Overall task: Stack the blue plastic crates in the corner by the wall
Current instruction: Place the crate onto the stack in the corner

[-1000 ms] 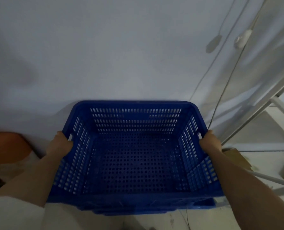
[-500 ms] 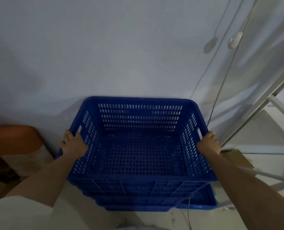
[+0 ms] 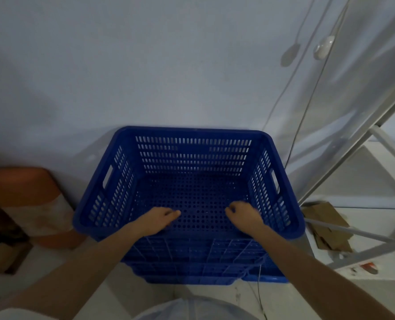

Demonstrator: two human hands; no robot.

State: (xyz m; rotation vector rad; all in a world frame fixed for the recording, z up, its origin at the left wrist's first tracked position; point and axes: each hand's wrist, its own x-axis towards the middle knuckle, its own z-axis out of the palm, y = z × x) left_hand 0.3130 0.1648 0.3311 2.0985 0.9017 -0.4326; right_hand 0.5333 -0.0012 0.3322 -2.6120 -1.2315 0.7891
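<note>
Your top crate [image 3: 191,181] sits upright, mouth up, long axis along the wall [image 3: 145,65]. Your left hand [image 3: 159,219] and right hand [image 3: 245,214] have left its side handles; both grips now hang loosely curled, holding nothing.

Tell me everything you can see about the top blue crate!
The top blue crate looks like hard plastic, empty, with slotted walls, a floor dotted with round holes, a thick rim and a handle slot in each side wall. It sits upright on other blue crates against the wall. The left hand and right hand reach over its near rim, fingers loosely curled, not gripping; whether they touch the floor is unclear.
</note>
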